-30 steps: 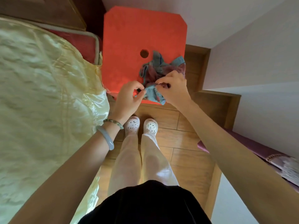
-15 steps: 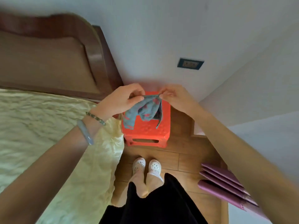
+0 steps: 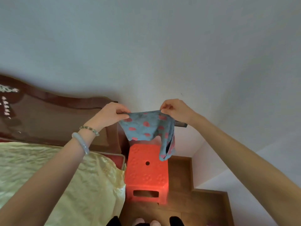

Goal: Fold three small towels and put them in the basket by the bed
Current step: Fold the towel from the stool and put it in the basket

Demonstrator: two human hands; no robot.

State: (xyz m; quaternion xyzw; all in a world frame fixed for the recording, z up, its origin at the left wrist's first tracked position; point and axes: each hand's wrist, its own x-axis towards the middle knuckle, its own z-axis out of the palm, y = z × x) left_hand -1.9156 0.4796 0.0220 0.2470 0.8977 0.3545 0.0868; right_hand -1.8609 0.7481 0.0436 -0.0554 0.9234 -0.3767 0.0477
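Both hands hold a blue towel (image 3: 143, 128) with red spots in the air above the orange stool (image 3: 146, 172): the left grip (image 3: 112, 114) and right grip (image 3: 175, 110) each pinch a top corner.

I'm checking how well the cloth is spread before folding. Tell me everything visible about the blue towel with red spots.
The blue towel with red spots is soft, thin-looking fabric, held up in the air above the orange plastic stool, not touching it. The left hand and right hand each pinch its top edge. The left part hangs fairly flat; the right side droops lower in a bunched, doubled-over fold.
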